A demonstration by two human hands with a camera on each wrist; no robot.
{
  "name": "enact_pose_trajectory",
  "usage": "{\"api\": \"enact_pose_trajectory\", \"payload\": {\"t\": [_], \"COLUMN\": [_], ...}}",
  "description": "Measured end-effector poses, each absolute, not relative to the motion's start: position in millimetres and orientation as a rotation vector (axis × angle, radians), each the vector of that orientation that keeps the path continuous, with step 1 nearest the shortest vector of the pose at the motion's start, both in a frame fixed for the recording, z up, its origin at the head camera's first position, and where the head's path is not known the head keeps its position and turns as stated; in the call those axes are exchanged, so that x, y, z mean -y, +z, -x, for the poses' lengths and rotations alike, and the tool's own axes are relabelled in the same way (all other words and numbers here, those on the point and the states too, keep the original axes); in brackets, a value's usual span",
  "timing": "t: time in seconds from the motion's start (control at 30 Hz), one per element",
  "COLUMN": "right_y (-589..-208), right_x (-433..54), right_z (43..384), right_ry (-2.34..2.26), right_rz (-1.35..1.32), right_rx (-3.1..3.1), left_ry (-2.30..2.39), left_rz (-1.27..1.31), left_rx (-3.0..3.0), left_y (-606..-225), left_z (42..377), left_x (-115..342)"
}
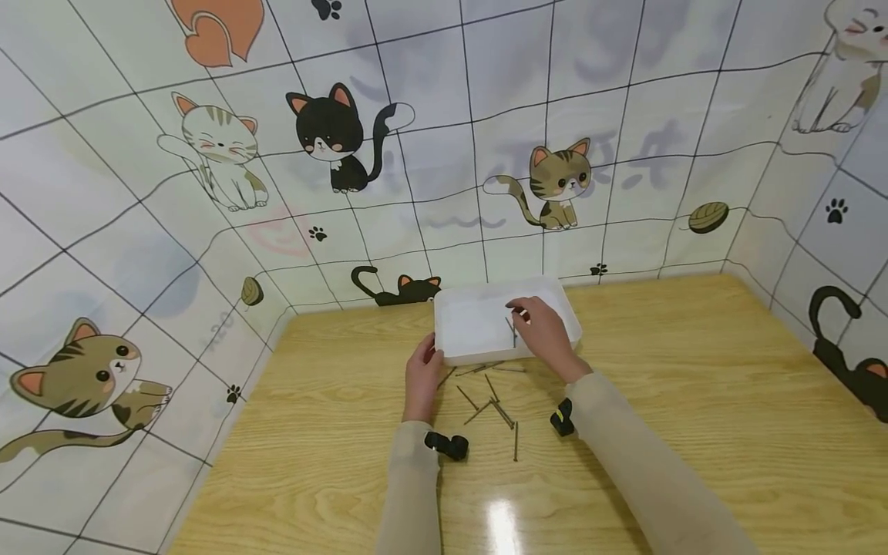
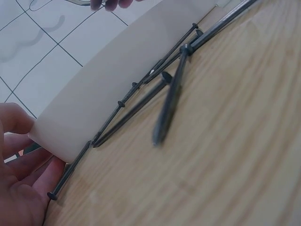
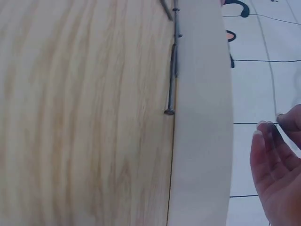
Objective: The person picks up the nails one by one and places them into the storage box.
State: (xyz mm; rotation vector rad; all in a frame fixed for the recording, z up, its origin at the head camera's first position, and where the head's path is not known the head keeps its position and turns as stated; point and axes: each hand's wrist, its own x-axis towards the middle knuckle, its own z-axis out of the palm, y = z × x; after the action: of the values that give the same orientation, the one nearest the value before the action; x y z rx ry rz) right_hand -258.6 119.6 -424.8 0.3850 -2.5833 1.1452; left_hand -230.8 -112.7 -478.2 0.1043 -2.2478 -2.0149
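A shallow white box (image 1: 486,356) stands at the back of the table. My left hand (image 1: 422,376) grips its left front corner, thumb (image 2: 18,117) at the rim and fingers (image 2: 35,167) low against the side. Over the box's right half is my right hand (image 1: 544,330), its thumb and fingertips slightly apart with nothing visible between them in the right wrist view. Just below those fingertips, in the head view, a thin nail (image 1: 515,338) shows against the white interior. Several dark nails (image 1: 516,441) lie scattered on the table before the box, some along its front wall.
The wooden table (image 1: 312,462) reaches to a patterned cloth wall (image 1: 444,169) close behind the box. A black wrist camera (image 1: 447,445) sits on the left sleeve, another (image 1: 562,417) on the right.
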Motion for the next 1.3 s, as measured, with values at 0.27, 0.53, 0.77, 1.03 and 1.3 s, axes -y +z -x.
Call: {"api": "enact_pose_trajectory", "payload": {"t": [0.27,0.53,0.77,1.03,1.3], "right_y": [-423,-425,-427,-430,-434], "right_x": [-121,-122,-126,-131,-134], "right_z": [231,216,210,207,208], "right_ry": [1.322,1.383,1.412,1.427,1.391], "right_rz": [-0.376,-0.354,-0.349,-0.332,-0.324], "right_rx": [2.569,2.54,2.508,2.531,2.564], "left_ry": [-1.983,-1.961,-1.972,-1.955,-1.937], "left_rz": [-0.109,-0.11,-0.109,-0.119,-0.147], "left_rx": [2.251,2.257,2.247,2.263,2.279], "left_y": [-480,-481,-481,-481,-480], "left_z": [231,230,231,230,230], "left_x": [112,113,112,110,109]}}
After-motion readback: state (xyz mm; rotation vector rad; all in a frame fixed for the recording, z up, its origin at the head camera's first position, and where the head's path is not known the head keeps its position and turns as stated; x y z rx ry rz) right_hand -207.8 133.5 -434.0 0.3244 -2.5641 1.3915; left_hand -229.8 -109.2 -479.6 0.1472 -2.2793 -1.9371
